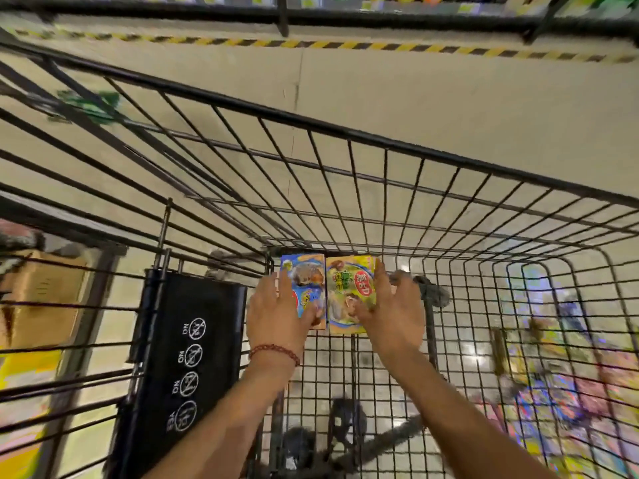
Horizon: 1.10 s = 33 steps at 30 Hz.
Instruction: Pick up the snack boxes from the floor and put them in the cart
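Inside cart [345,133]: left hand [276,312] gripping blue box [306,288], thumb across its face; right hand [394,312] likewise gripping yellow box [349,292]; boxes touching.

Red beaded bracelet [275,352], bare forearms
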### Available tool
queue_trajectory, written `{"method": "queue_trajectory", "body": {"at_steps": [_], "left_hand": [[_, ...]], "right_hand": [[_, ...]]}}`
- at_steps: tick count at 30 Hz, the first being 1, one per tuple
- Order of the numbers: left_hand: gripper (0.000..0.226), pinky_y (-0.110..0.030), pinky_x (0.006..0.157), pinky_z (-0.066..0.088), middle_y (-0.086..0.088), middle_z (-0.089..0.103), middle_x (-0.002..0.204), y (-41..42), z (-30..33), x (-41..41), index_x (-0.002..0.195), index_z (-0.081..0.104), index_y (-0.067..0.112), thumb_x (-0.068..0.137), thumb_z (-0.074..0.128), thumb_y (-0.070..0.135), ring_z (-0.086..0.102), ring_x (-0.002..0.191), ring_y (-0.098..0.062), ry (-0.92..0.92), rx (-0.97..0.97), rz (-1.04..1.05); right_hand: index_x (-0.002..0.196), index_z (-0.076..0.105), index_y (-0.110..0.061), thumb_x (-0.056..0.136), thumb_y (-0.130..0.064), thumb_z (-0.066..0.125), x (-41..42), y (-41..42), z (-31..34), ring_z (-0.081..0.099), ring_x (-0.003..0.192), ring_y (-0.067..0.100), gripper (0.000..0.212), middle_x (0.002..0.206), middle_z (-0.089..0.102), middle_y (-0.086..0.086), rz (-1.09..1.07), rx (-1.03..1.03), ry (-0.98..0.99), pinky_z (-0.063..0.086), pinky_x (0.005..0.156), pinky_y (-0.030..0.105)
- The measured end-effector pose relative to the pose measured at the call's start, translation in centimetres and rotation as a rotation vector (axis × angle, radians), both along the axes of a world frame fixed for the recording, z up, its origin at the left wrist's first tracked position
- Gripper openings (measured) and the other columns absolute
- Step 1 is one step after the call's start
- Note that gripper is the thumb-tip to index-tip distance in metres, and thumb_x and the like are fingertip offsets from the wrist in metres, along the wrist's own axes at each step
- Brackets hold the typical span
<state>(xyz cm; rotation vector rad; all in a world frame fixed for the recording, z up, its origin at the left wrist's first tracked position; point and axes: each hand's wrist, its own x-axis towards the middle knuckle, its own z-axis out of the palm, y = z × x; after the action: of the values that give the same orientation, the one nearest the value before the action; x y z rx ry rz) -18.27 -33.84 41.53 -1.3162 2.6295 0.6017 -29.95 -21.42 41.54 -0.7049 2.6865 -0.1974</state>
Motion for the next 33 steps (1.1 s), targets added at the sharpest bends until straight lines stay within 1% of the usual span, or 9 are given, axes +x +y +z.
{"method": "queue_trajectory", "body": {"at_steps": [3, 6, 10, 12, 15, 18, 22, 27, 33], "left_hand": [[0.074, -0.043, 0.116, 0.011, -0.007, 0.019, 0.155, -0.6, 5.9, -0.5, 0.150, 0.013, 0.018, 0.092, 0.044, 0.050, 0.012, 0.144, -0.024, -0.080, -0.121, -0.177], [0.068, -0.051, 0.113, 0.019, -0.008, 0.030, 0.153, -0.4, 12.1, -1.1, 0.146, 0.031, 0.017, 0.089, 0.053, 0.046, 0.024, 0.142, -0.028, -0.003, -0.291, -0.325], [0.066, -0.051, 0.111, -0.005, -0.002, 0.005, 0.159, 1.3, 20.0, -1.7, 0.151, 0.013, 0.021, 0.096, 0.036, 0.049, 0.000, 0.147, -0.026, 0.066, -0.377, -0.512], [0.064, -0.054, 0.113, -0.002, -0.001, 0.007, 0.159, 2.6, 23.8, -2.3, 0.150, 0.018, 0.022, 0.095, 0.039, 0.046, -0.001, 0.147, -0.025, 0.169, -0.394, -0.572], [0.064, -0.057, 0.113, 0.000, -0.001, 0.007, 0.159, 5.8, 29.1, -3.7, 0.150, 0.017, 0.022, 0.095, 0.039, 0.046, -0.002, 0.146, -0.024, 0.228, -0.442, -0.682], [0.065, -0.057, 0.113, 0.000, 0.000, 0.003, 0.159, 10.0, 33.7, -5.1, 0.150, 0.011, 0.024, 0.095, 0.034, 0.051, -0.003, 0.146, -0.022, 0.259, -0.487, -0.768], [0.064, -0.057, 0.113, -0.002, 0.001, 0.003, 0.159, 16.6, 38.5, -6.3, 0.150, 0.008, 0.023, 0.097, 0.030, 0.051, -0.002, 0.146, -0.022, 0.356, -0.524, -0.894], [0.065, -0.058, 0.113, 0.001, -0.001, 0.008, 0.159, 26.7, 41.5, -6.0, 0.150, 0.012, 0.024, 0.096, 0.033, 0.053, 0.004, 0.146, -0.021, 0.462, -0.550, -1.030], [0.056, -0.067, 0.096, 0.033, -0.011, 0.057, 0.130, 39.2, 37.9, -2.9, 0.123, 0.061, 0.013, 0.079, 0.052, 0.047, 0.053, 0.123, -0.028, 0.668, -0.549, -1.209]], "right_hand": [[0.134, 0.053, -0.014, 0.066, -0.041, 0.082, 0.0, 1.2, 4.4, 0.058, 0.108, 0.036, 0.078, 0.124, 0.059, 0.016, 0.068, -0.035, 0.164, 0.052, 0.080, 0.046], [0.128, 0.056, -0.016, 0.065, -0.038, 0.083, -0.1, 2.7, 9.5, 0.057, 0.115, 0.035, 0.072, 0.127, 0.060, 0.011, 0.071, -0.030, 0.299, 0.048, 0.091, 0.053], [0.150, 0.027, -0.023, 0.092, -0.041, 0.055, 0.7, 5.3, 18.2, 0.023, 0.145, 0.029, 0.068, 0.157, 0.027, 0.002, 0.007, -0.035, 0.365, 0.017, 0.115, 0.051], [0.153, 0.012, -0.024, 0.099, -0.042, 0.035, 1.1, 7.4, 22.2, 0.008, 0.148, 0.026, 0.061, 0.160, 0.010, -0.001, -0.032, -0.027, 0.395, 0.006, 0.117, 0.048], [0.144, 0.042, -0.018, 0.090, -0.041, 0.050, 1.3, 11.4, 27.4, 0.039, 0.136, 0.034, 0.059, 0.148, 0.042, 0.009, -0.133, -0.062, 0.536, 0.031, 0.109, 0.055], [0.134, 0.050, -0.015, 0.085, -0.040, 0.055, 1.0, 16.6, 31.6, 0.051, 0.121, 0.038, 0.055, 0.135, 0.056, 0.013, -0.204, -0.083, 0.629, 0.044, 0.096, 0.055], [0.130, 0.055, -0.011, 0.087, -0.043, 0.041, 2.2, 24.5, 37.1, 0.052, 0.118, 0.038, 0.056, 0.134, 0.055, 0.014, -0.327, -0.072, 0.754, 0.042, 0.091, 0.049], [0.129, 0.055, -0.011, 0.086, -0.038, 0.050, 6.0, 35.5, 39.4, 0.053, 0.115, 0.038, 0.051, 0.132, 0.055, 0.015, -0.463, -0.011, 0.875, 0.044, 0.087, 0.047], [0.130, 0.054, -0.011, 0.082, -0.037, 0.055, 13.3, 48.1, 36.6, 0.054, 0.114, 0.039, 0.054, 0.132, 0.055, 0.017, -0.594, 0.032, 0.855, 0.045, 0.087, 0.049]]}}
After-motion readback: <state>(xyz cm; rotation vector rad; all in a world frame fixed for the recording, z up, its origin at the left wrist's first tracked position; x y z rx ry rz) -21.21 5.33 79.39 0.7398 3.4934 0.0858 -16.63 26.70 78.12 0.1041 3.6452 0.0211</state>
